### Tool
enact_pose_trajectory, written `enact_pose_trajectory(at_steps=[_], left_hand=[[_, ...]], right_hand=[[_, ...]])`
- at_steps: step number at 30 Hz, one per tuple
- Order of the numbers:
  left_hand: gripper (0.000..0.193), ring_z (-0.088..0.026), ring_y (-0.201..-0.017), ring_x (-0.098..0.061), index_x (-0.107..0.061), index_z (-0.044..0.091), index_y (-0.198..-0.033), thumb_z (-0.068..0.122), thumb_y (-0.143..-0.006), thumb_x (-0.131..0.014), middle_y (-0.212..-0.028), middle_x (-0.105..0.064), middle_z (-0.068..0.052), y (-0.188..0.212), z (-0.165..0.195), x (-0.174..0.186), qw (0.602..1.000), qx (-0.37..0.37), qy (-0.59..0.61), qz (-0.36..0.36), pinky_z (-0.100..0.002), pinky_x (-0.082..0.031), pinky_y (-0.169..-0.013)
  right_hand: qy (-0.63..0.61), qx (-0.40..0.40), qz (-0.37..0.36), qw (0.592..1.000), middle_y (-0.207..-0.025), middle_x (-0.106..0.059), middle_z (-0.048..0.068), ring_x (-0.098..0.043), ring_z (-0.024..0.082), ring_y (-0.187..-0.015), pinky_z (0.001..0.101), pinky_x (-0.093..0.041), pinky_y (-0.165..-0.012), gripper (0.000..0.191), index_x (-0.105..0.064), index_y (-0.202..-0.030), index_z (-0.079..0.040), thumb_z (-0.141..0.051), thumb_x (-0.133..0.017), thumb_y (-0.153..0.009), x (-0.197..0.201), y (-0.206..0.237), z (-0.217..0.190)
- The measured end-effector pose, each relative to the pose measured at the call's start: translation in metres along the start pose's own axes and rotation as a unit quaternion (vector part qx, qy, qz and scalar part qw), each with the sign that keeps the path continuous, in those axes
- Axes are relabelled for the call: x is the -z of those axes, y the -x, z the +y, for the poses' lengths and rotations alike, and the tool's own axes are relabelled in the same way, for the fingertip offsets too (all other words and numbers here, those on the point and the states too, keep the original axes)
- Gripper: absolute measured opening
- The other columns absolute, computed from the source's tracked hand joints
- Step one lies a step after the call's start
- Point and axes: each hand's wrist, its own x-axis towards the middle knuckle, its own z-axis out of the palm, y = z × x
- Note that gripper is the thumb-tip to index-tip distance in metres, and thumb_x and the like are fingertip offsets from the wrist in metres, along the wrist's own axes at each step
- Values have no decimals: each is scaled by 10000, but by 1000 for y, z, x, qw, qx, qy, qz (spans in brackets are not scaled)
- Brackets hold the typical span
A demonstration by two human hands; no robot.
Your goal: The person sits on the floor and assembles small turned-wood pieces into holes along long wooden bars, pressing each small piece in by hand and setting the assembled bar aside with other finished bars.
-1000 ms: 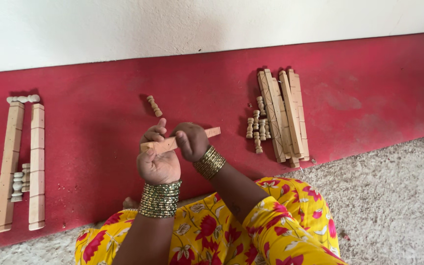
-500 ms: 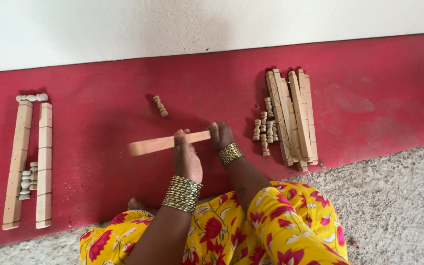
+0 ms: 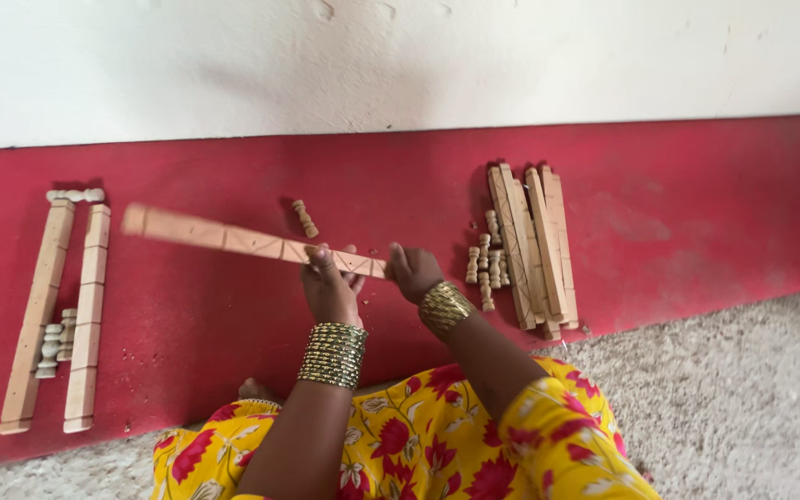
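Red mat point(image 3: 696, 231) w/ pale wooden strip stacks point(image 3: 530, 245) beside; left hand point(image 3: 331, 287) & right hand point(image 3: 416, 271) both closed round long carved wooden strip point(image 3: 233, 239).

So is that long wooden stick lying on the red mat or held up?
Held up. Both hands, left hand and right hand, grip one end of the wooden stick, roughly level above the red mat.

Against the red mat point(image 3: 659, 231) you see, at its left end, two long wooden bars point(image 3: 57, 315) lying side by side with small turned pegs point(image 3: 56, 338) between them; a stack of carved bars point(image 3: 531, 245) with more pegs point(image 3: 487, 264) lies right of centre; a lone peg point(image 3: 305, 218) sits mid-mat; white wall point(image 3: 400, 60) behind, grey carpet point(image 3: 733, 407) in front
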Motion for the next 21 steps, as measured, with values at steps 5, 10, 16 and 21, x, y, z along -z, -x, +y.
enact_pose_trajectory(at_steps=[5, 10, 16, 21], left_hand=[[517, -153, -907, -651, -419, 87, -1365, 456, -1011, -495, -1016, -629, -65, -1, -23, -1, 996, -20, -17, -82, -335, -592, -805], [505, -130, -762, -573, -538, 43, -1261, 482, -1087, -357, -869, -578, -50, -8, -47, 4, 994, -1, -96, -47, -305, -530, -699], [493, -107, -746, -594, -535, 99, -1267, 496, -1027, -367, -830, -588, -13, -15, -43, -14, 989, 77, -126, -19, -311, -554, -704], [543, -123, -748, -634, -619, 41, -1210, 496, -1064, -361, -826, -627, -29, -8, -58, -26, 957, 25, -277, -80, -317, -566, -725]], right_hand=[[-63, 54, 70, 994, -728, -704, 130, -685, 298, -646, 423, -560, -624, 687, -702, -878, -35, -505, -250, -1094, -18, 49, -9], [-123, 101, 39, 987, -663, -648, 81, -656, 224, -605, 398, -539, -588, 662, -645, -867, -13, -505, -266, -1098, -40, 77, -19], [-313, -128, -103, 935, -549, -531, 62, -460, 212, -444, 379, -405, -447, 752, -657, -782, -36, -518, -181, -1108, -20, 38, 13], [-655, -278, 64, 700, -823, -604, 101, -667, 234, -754, 417, -629, -806, 525, -586, -1072, 33, -436, -364, -1149, -7, 15, 36]])
